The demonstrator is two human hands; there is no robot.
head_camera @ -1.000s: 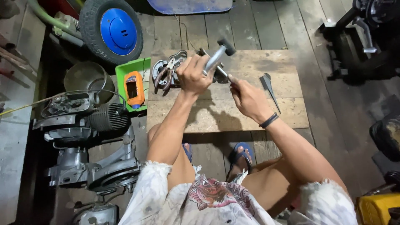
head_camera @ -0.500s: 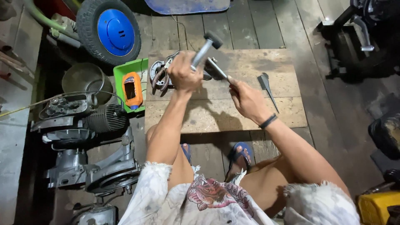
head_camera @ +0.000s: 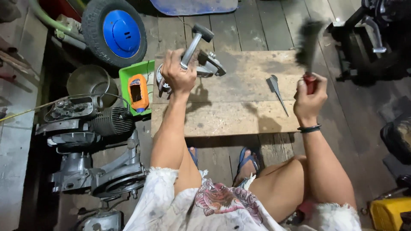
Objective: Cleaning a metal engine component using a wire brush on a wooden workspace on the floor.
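1. Big picture: an engine (head_camera: 92, 145) lies stripped on the wooden floor at the left, near a wheel (head_camera: 114, 32) with a blue hub, so the strip-down looks well along.
2. A wooden board (head_camera: 231, 115) serves as the bench, bare at its near edge.
3. The left hand (head_camera: 177, 73) is clenched around a metal part (head_camera: 195, 57), propping it at the board's far left corner.
4. The right hand (head_camera: 310, 99) is fisted on a red-handled brush (head_camera: 309, 47), raised well clear of the part, bristles blurred: cleaning seems unfinished.
5. A small pointed tool (head_camera: 276, 90) lies untouched between the hands.
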